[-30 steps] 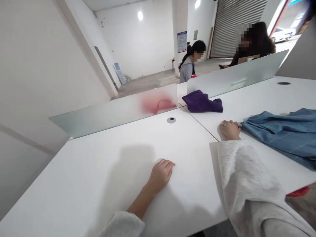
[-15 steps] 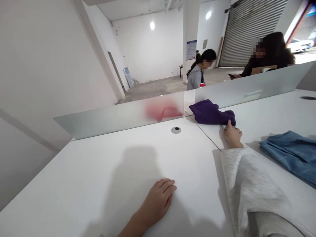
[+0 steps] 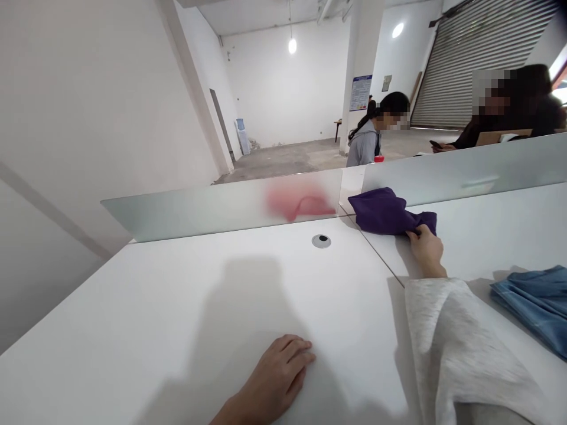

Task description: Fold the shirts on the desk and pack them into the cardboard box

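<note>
My right hand (image 3: 426, 251) reaches out of a grey sleeve (image 3: 456, 342), its fingers pinching the near corner of a dark purple cloth (image 3: 385, 211). That cloth lies bunched on the white desk (image 3: 124, 313), beside the seam between two desktops. My left hand (image 3: 277, 375) rests flat on the desk near the bottom of the view, holding nothing. A folded blue denim garment (image 3: 534, 310) lies at the right edge, partly cut off by the frame and apart from both hands.
A frosted glass divider (image 3: 199, 206) runs along the far desk edge, with a pink blur behind it. A round cable grommet (image 3: 321, 241) is set in the desk. Beyond the divider are a person in a grey hoodie (image 3: 365, 144) and a seated person (image 3: 500, 127) holding a phone.
My right hand has moved from the blue garment to the purple cloth and closed on its corner. The garment now lies folded, further right. My left hand has slid nearer me, and the view has turned.
</note>
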The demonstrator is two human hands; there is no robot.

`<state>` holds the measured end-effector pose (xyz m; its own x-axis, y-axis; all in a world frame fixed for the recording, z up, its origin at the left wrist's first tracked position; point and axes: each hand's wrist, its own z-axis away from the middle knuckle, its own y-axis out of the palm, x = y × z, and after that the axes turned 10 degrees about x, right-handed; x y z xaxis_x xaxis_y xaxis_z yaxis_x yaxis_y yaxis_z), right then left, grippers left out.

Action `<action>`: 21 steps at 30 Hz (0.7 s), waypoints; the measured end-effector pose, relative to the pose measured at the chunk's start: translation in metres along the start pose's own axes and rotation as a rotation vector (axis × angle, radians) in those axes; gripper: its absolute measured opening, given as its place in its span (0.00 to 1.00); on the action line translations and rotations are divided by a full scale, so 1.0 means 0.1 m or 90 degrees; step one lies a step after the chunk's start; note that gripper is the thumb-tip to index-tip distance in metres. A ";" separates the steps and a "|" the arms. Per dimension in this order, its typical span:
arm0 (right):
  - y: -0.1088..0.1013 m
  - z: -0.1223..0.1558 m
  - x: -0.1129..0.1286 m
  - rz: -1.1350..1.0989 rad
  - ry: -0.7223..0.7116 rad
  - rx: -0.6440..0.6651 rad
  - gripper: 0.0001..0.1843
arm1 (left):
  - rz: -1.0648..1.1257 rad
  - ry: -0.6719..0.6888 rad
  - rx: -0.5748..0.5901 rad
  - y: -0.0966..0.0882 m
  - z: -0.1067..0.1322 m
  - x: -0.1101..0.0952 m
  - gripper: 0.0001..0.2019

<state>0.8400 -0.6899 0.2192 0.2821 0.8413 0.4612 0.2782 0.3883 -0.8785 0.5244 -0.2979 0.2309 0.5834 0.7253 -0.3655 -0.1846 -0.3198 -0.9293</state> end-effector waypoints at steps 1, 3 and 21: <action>0.00 0.03 0.02 -0.010 -0.005 -0.001 0.22 | 0.000 0.000 0.003 0.00 0.00 0.01 0.15; -0.01 0.12 0.06 -0.026 -0.014 -0.001 0.22 | 0.000 0.001 0.003 0.00 -0.01 0.02 0.15; -1.57 1.64 1.00 -0.093 -0.295 -0.195 0.21 | 0.369 -0.181 0.011 -0.32 -0.70 0.02 0.19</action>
<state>0.6743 -0.6053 0.3830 -0.1925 0.8911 0.4110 0.5573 0.4440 -0.7017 0.5866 -0.3286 0.2631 0.1533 0.5718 -0.8060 -0.4213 -0.7000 -0.5767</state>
